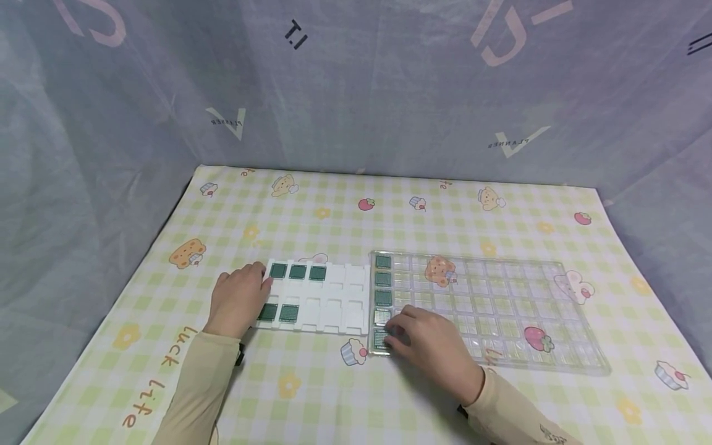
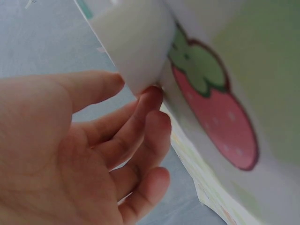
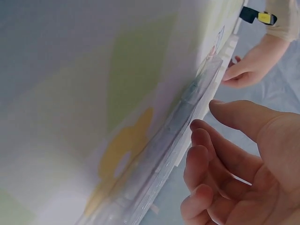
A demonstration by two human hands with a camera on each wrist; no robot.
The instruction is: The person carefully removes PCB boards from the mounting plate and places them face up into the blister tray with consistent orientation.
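Observation:
The left hand (image 1: pixel 238 300) grips the left end of a white tray (image 1: pixel 328 293); in the left wrist view, the thumb and fingertips of that hand (image 2: pixel 93 136) pinch the corner of the white tray (image 2: pixel 136 47). Three green chips (image 1: pixel 297 272) lie in its back row and two (image 1: pixel 288 313) in its front row. A clear compartment tray (image 1: pixel 473 255) adjoins it on the right, with several chips (image 1: pixel 383 279) down its leftmost column. Over the front chip (image 1: pixel 381 339) of that column is the right hand (image 1: pixel 431 346), thumb and forefinger apart in the right wrist view (image 3: pixel 243 164).
Both trays lie on a checked cloth (image 1: pixel 311 402) printed with cartoons. A grey-blue fabric (image 1: pixel 356 86) hangs behind and at both sides of the table. Dark bands show at the two sleeved wrists.

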